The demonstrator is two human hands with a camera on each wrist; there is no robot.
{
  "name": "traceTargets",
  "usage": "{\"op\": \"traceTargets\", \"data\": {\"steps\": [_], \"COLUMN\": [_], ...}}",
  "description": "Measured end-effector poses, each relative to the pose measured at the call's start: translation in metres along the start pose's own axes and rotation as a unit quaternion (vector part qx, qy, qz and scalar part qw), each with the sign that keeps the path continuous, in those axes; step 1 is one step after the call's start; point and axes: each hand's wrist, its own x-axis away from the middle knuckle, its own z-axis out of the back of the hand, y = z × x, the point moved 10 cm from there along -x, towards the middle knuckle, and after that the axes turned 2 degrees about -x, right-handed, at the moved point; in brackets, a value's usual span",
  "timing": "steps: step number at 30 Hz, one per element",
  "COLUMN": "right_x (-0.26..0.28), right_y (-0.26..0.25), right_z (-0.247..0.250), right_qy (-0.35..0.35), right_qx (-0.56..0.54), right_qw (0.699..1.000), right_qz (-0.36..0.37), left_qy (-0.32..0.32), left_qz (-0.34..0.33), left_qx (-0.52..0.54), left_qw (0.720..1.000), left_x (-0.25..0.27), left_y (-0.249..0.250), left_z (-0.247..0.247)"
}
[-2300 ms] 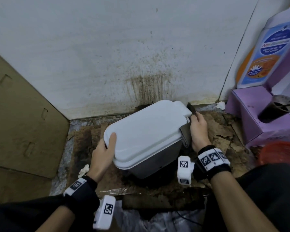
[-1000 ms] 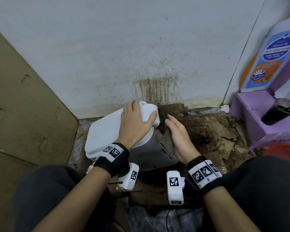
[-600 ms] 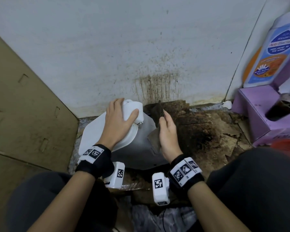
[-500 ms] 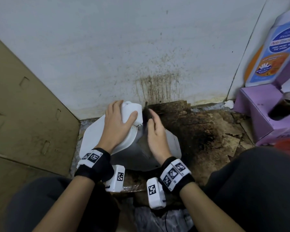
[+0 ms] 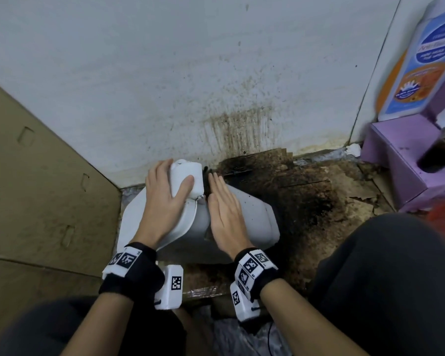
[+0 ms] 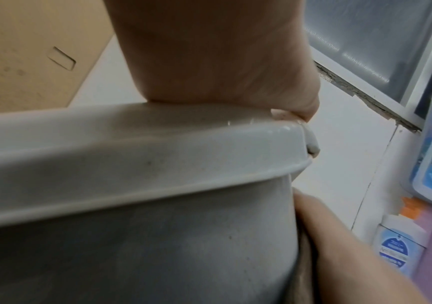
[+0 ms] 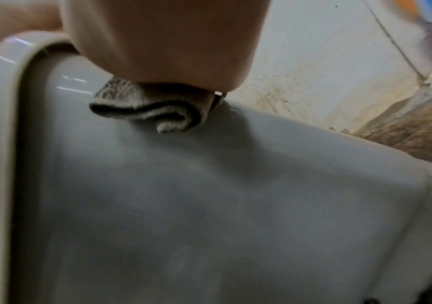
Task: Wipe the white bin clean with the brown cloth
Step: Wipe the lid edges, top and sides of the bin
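The white bin (image 5: 254, 222) lies tipped on the floor with its lid (image 5: 131, 222) to the left and its body to the right. My left hand (image 5: 170, 188) grips the lid's raised tab, thumb on one side and fingers on the other. My right hand (image 5: 222, 204) lies flat on the bin's upturned side, fingers straight, pressing the brown cloth onto it. The head view hides the cloth almost wholly. In the right wrist view a folded edge of the cloth (image 7: 152, 111) sticks out beneath the palm on the bin's wall (image 7: 209, 205). The left wrist view shows the lid rim (image 6: 131, 144).
A stained white wall (image 5: 239, 124) stands just behind the bin. Brown cardboard (image 5: 36, 188) leans at the left. Torn, dirty cardboard (image 5: 319, 191) covers the floor. At the right are a purple box (image 5: 401, 160), a dark cup (image 5: 442, 147) and a large detergent bottle (image 5: 427, 60).
The bin has been turned and tipped to the left. My left hand moved from the lid's edge to its tab. My right hand slid the cloth onto the bin's side and flattened.
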Motion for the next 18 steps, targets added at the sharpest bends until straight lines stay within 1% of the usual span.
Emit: {"op": "traceTargets", "data": {"steps": [2, 6, 8, 10, 13, 15, 18], "right_x": [0.0, 0.007, 0.01, 0.011, 0.008, 0.001, -0.01], "right_y": [0.026, 0.105, 0.124, 0.123, 0.105, 0.079, 0.024], "right_z": [0.005, 0.022, 0.025, 0.024, 0.019, 0.013, 0.0], "right_qy": [0.006, 0.006, 0.004, 0.01, 0.021, 0.021, -0.002], "right_qx": [0.013, 0.014, 0.004, -0.008, -0.018, -0.029, -0.049], "right_qw": [1.0, 0.989, 0.983, 0.98, 0.978, 0.984, 0.994], "right_qz": [-0.027, -0.149, -0.186, -0.198, -0.205, -0.177, -0.101], "left_qy": [-0.002, -0.005, -0.006, -0.006, -0.007, -0.008, -0.007], "left_qz": [0.001, 0.008, 0.01, 0.008, 0.008, 0.006, 0.002], "left_qx": [0.001, 0.006, 0.004, 0.001, -0.001, -0.004, -0.006], "left_qw": [1.0, 1.0, 1.0, 1.0, 1.0, 1.0, 1.0], "left_x": [0.001, 0.002, 0.001, 0.001, 0.001, 0.001, 0.001], "left_y": [0.001, -0.003, -0.006, -0.008, -0.009, -0.009, -0.007], "left_z": [0.0, 0.002, 0.004, 0.005, 0.005, 0.005, 0.004]}}
